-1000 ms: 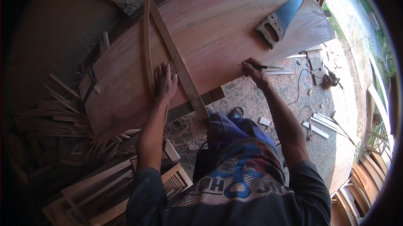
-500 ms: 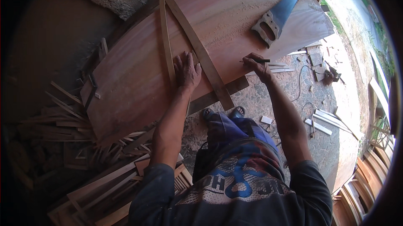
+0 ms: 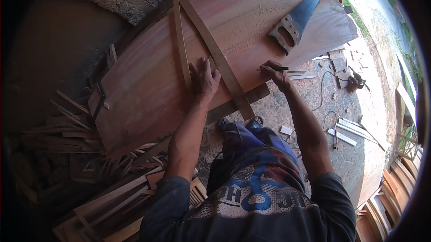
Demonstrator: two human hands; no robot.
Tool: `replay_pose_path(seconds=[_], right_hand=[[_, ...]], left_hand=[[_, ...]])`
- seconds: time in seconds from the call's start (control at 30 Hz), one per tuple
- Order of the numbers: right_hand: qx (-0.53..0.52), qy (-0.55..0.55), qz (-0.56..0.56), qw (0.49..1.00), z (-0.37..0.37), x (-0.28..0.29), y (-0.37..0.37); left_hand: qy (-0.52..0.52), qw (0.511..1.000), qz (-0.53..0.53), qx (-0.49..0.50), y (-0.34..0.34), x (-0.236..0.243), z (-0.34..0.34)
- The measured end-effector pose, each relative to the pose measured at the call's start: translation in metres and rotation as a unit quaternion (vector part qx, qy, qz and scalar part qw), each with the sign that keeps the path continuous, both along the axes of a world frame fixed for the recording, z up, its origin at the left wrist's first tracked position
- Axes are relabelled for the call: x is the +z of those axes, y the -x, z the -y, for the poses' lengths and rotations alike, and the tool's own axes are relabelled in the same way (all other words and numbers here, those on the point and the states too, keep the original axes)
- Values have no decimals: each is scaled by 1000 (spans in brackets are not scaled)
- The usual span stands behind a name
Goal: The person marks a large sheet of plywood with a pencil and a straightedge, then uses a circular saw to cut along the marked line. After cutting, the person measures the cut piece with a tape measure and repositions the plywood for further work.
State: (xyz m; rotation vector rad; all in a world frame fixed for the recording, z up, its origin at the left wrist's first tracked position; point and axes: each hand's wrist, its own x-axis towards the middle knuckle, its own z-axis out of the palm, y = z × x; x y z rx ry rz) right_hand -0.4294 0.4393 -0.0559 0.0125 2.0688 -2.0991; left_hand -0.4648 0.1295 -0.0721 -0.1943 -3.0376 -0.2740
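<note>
A broad reddish wooden board (image 3: 148, 107) lies in front of me, dusted with sawdust. Two long thin wooden strips cross it, meeting at the far end and spreading toward me: a narrow left strip (image 3: 180, 35) and a wider right strip (image 3: 224, 69). My left hand (image 3: 205, 80) rests between them at the near end, fingers extended and palm down, touching the narrow strip. Close to the board's near edge, my right hand (image 3: 276, 76) pinches a dark pencil (image 3: 283, 68), its tip pointing left, low over the board. Whether the tip touches the wood cannot be made out.
A handsaw (image 3: 294, 24) lies on the board at the far right. A dark plank (image 3: 238, 103) shows under the near edge. Offcuts (image 3: 72, 125) are heaped at left, white strips (image 3: 343, 135) and a cable (image 3: 322, 91) on the floor at right. Slatted wooden frames (image 3: 121, 201) lie at lower left.
My left hand has shifted slightly to the right and its fingers are less spread. My right hand keeps hold of the pencil at nearly the same spot. The whole view has shifted a little.
</note>
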Motion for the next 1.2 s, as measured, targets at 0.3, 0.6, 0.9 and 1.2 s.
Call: replay_pose_path(seconds=[0.3,0.6,0.9,1.2], right_hand=[[7,-10,-8,1000,-2,-2,0],[-6,-21,8,1000,3,0,-1],[-10,-19,10,1000,4,4,-3],[-135,46,-67,988,69,12,69]], left_hand=[[17,1000,-3,23,1,7,-9],[27,999,-15,29,0,9,-11],[-8,1000,3,19,0,11,-11],[2,993,57,-105,17,30,1]])
